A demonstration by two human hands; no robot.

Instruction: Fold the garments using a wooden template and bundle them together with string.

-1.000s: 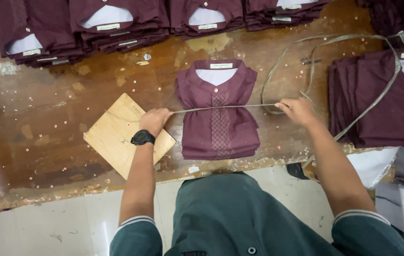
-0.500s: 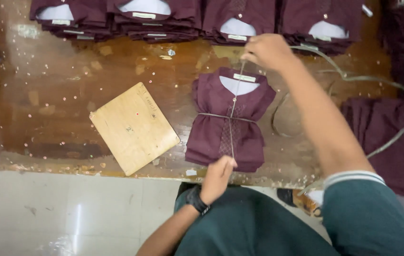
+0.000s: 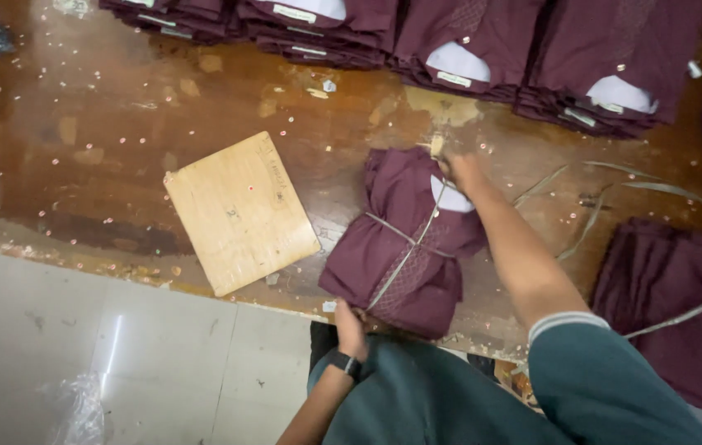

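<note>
We're over a worn wooden table (image 3: 120,165). Nearest us, left hand (image 3: 351,328) fingers pinch the strap (image 3: 404,259) at the near edge of the folded maroon shirt bundle (image 3: 404,239). Beyond, right hand (image 3: 460,169) fingers clamp the strap's far end. Left of them, a wooden board (image 3: 239,213); farthest, shirt stacks (image 3: 450,33).

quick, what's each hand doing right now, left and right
Left hand: closed on the thin grey strap at the near edge of the folded maroon shirt bundle.
Right hand: closed on the strap at the far edge.
</note>
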